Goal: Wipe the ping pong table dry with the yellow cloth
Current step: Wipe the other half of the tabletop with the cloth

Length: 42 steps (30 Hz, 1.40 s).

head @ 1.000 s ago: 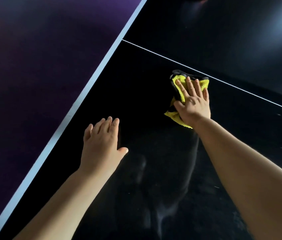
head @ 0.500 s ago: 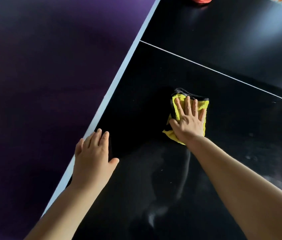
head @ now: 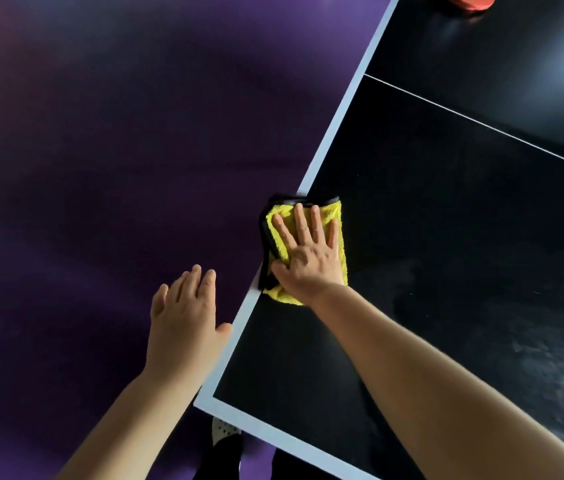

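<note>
Yellow cloth (head: 331,213) lies at the table (head: 447,237) edge under the flat right hand (head: 308,261) (left hand (head: 183,317) hovers, fingers straight).

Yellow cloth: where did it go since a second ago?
The right hand slid the yellow cloth from the thin white line to the table's white edge. The left hand moved off the table. Right palm stays flat on it.

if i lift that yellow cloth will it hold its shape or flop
Probably floppy: the yellow cloth lies folded, its dark edge bending over the white border of the table. Likely light, since it is thin plush flattened under the right hand. It should slide easily on the glossy table top.
</note>
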### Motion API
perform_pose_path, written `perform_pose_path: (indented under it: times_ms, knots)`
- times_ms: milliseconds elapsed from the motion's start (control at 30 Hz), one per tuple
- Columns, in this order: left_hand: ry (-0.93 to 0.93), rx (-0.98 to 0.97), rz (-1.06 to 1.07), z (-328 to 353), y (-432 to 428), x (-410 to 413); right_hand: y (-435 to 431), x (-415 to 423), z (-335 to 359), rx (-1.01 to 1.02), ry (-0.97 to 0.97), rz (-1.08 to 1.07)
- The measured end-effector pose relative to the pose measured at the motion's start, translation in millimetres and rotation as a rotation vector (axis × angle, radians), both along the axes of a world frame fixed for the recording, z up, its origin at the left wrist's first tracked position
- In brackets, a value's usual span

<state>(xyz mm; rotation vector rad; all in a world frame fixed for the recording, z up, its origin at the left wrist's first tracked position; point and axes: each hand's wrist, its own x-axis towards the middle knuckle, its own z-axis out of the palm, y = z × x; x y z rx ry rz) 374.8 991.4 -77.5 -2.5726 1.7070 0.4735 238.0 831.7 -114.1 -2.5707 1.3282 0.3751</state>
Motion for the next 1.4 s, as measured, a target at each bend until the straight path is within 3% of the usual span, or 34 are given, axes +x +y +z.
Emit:
perform_pose_path:
  times_ms: [233, 500, 967, 1200, 1400]
  knots:
    - [-0.029, 0.085, -0.091, 2, 20, -19, 69, -23, 6, 0.034, 0.014, 0.172]
    - [-0.051, 0.110, -0.163, 11, -23, -92, 38, -105, 7, 0.023, -0.027, 0.177]
    - [0.050, -0.035, -0.354, -1, -132, -276, -114, -322, 3, -0.066, -0.025, -0.247]
    - [-0.015, -0.027, -0.400, -15, -136, -310, -153, -410, 5, -0.104, -0.042, -0.493]
    - [-0.019, -0.041, -0.436, -21, -117, -311, -133, -418, 1, -0.124, -0.053, -0.765]
